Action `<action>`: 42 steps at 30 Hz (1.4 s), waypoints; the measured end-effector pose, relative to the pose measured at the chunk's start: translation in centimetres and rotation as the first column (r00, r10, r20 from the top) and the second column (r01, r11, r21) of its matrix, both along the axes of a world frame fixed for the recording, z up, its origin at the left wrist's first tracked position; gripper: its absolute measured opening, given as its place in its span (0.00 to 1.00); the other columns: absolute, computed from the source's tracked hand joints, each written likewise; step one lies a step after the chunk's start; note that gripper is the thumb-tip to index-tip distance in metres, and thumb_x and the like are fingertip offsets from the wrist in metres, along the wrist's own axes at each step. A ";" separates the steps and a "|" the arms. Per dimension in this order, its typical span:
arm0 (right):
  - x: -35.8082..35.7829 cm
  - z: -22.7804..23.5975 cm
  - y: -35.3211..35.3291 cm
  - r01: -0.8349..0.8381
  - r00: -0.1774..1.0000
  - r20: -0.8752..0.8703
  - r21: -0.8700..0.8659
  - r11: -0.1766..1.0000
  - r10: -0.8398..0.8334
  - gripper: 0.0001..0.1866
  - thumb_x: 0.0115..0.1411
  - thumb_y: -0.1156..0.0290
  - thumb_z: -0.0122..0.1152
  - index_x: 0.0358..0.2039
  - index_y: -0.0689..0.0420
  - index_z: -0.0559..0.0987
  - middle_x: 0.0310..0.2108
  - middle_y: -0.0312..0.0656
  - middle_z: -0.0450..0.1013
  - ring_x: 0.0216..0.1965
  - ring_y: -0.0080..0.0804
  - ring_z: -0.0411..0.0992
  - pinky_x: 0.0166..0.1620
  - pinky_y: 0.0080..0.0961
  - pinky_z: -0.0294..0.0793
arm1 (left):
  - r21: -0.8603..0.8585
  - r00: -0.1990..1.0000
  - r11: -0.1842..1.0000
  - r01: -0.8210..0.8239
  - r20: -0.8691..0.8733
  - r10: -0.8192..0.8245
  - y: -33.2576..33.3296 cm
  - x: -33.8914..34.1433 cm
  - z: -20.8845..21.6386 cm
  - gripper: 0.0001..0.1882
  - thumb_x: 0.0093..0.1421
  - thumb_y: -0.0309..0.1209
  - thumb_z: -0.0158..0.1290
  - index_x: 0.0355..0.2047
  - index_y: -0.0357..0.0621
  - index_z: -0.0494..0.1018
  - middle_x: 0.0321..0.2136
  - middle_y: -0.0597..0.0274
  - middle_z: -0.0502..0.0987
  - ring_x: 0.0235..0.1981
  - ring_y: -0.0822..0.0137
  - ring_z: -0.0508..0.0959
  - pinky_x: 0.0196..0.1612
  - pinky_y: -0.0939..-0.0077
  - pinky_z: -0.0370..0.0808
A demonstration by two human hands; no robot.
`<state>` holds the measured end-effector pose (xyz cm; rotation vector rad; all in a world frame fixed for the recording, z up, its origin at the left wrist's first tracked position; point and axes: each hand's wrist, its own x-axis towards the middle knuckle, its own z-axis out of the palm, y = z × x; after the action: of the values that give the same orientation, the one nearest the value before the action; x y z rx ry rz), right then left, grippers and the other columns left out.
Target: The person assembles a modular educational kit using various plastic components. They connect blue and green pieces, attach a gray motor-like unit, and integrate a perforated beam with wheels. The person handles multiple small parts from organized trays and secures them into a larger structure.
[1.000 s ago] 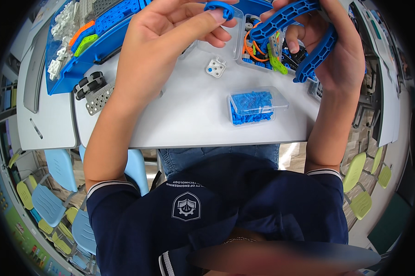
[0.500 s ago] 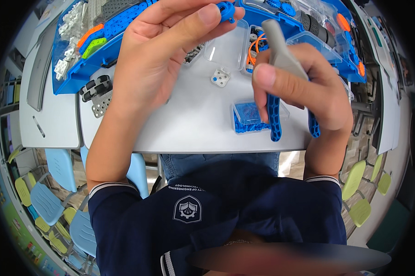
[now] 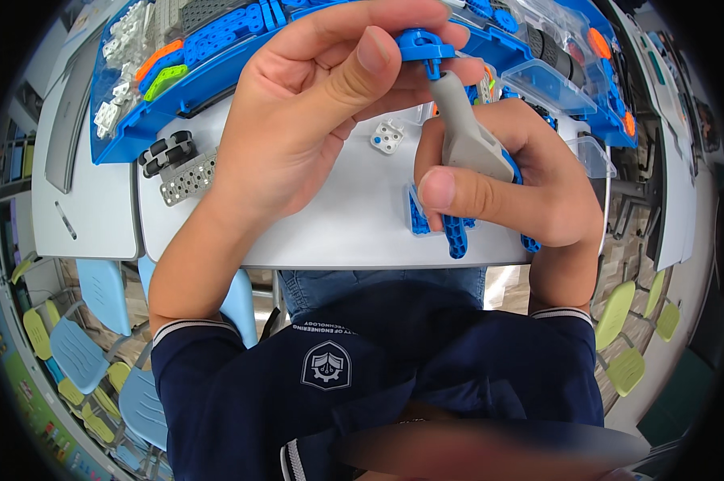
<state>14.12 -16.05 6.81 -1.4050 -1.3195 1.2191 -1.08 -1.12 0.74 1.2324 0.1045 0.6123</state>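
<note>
High over the table, my left hand (image 3: 314, 120) pinches a small round blue plastic part (image 3: 423, 46) between thumb and fingers. A short blue pin (image 3: 435, 69) sticks down from that part. Closed around grey pliers with blue handles (image 3: 468, 132), my right hand (image 3: 530, 188) has their nose pointing up at the pin. The tip appears to meet the pin; whether it grips it I cannot tell. Below, a small white perforated plate (image 3: 388, 138) with a blue pin in it lies on the table. A clear box of blue pins (image 3: 417, 218) is partly hidden behind my right hand.
A blue tray (image 3: 129, 143) of building parts runs along the table's far side. Black wheels (image 3: 168, 152) and a grey perforated beam (image 3: 188, 178) lie left of my left forearm. A clear lid (image 3: 593, 155) is at the right, and chairs (image 3: 83, 353) stand beyond the near edge.
My right hand has raised the pliers leftward to the blue part's underside. The left hand has brought that part slightly nearer and right, turning it so its pin points down.
</note>
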 end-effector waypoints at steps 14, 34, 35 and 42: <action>-0.6 1.0 -0.2 0.065 0.993 -0.087 -0.163 0.984 -0.079 0.14 0.58 0.66 0.64 0.23 0.63 0.77 0.16 0.40 0.71 0.18 0.26 0.68 0.24 0.21 0.64 | 0.366 0.973 0.930 -0.017 0.220 -0.069 0.9 0.7 0.4 0.21 0.65 0.38 0.53 0.53 0.36 0.70 0.52 0.39 0.73 0.46 0.45 0.81 0.50 0.53 0.80; 1.3 3.3 1.1 -0.136 0.162 0.971 0.198 0.971 -0.176 0.24 0.65 0.45 0.54 0.38 0.57 0.79 0.25 0.36 0.75 0.26 0.25 0.73 0.27 0.22 0.74 | 0.857 0.933 0.386 -0.341 0.258 0.251 1.4 0.3 2.5 0.19 0.56 0.25 0.60 0.50 0.35 0.76 0.42 0.49 0.81 0.39 0.61 0.81 0.42 0.72 0.78; 1.4 3.0 1.1 -0.183 0.105 0.961 0.273 0.944 -0.257 0.20 0.62 0.51 0.59 0.35 0.58 0.77 0.23 0.40 0.75 0.24 0.30 0.73 0.25 0.24 0.74 | 0.852 0.927 0.380 -0.360 0.283 0.245 1.4 0.6 2.3 0.20 0.56 0.25 0.60 0.50 0.34 0.76 0.41 0.49 0.81 0.38 0.61 0.81 0.41 0.73 0.78; 2.5 0.3 1.9 -0.206 -0.035 0.839 0.525 0.826 -0.543 0.14 0.41 0.68 0.73 0.24 0.57 0.74 0.18 0.41 0.71 0.19 0.40 0.72 0.23 0.33 0.70 | 0.902 0.951 0.368 -0.224 0.121 0.284 1.1 0.9 1.4 0.18 0.58 0.24 0.59 0.50 0.37 0.76 0.41 0.52 0.81 0.39 0.64 0.80 0.41 0.75 0.78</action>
<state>16.67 -14.16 7.07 -1.9469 -2.0246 -0.8180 -0.18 0.00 2.13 2.3728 -0.0116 0.9687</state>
